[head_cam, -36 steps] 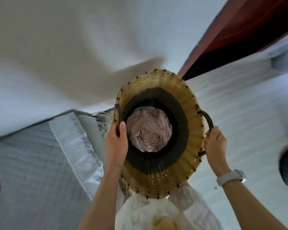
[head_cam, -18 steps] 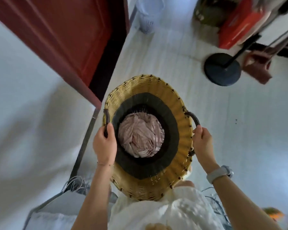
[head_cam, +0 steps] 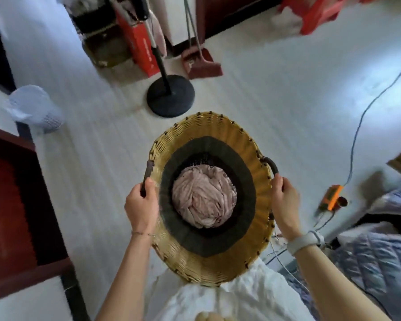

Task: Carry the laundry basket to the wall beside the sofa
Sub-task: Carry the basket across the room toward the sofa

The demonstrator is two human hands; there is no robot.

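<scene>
View swings off the door onto open floor, fan base (head_cam: 170,96) at 12 now. Basket (head_cam: 208,200) rides at waist, left hand (head_cam: 141,205) and right hand (head_cam: 285,205) wrapped round its handles. Sofa's not visible, so mid-carry.

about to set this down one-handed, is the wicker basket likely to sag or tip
The wicker basket probably holds its shape: its woven rim looks rigid. Probably light, holding only bunched pink cloth. One-handed it may tilt, since the left hand and right hand grip opposite handles.

red door (head_cam: 7,205) cut off left, quilt (head_cam: 380,262) cut off right, blurred
</scene>
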